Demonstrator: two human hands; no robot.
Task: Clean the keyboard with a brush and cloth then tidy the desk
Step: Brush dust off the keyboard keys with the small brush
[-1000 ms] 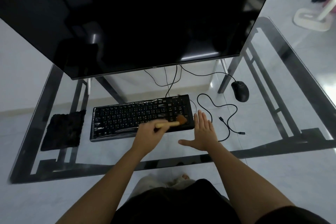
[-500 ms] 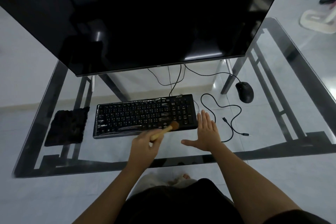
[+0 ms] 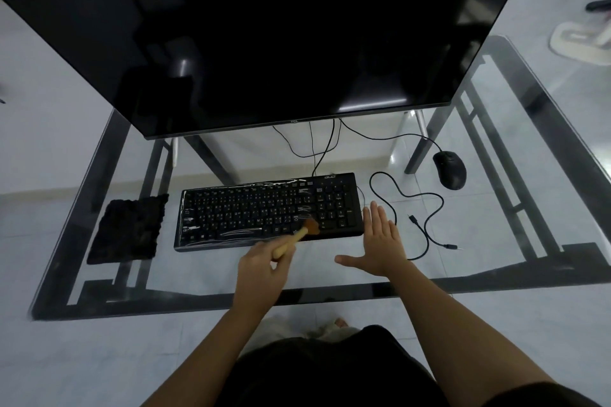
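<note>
1. Head view: we grip the brush (image 3: 297, 236) in our left hand (image 3: 261, 269). The fingers curl round its pale handle, and the bristles sit on the near rows of the keyboard (image 3: 251, 211), just left of the number pad.
2. Our right hand (image 3: 380, 241) lies flat on the glass desk (image 3: 205, 274), fingers straight and together, thumb spread. It is just beside the keyboard's right end, but we cannot tell whether it touches the casing.
3. We see the keyboard in the middle of the desk, below the monitor (image 3: 264, 26). The dark cloth (image 3: 129, 230) lies just left of it, with no hand on it.
4. We judge the brushing step to be in hand; wiping and tidying are not yet done.
5. Next we need light strokes along the rows to the left, with the right hand bracing the keyboard against sliding on the glass.
6. For tidying, we note the loose cable (image 3: 426, 218) and the mouse (image 3: 449, 169) on the right.
</note>
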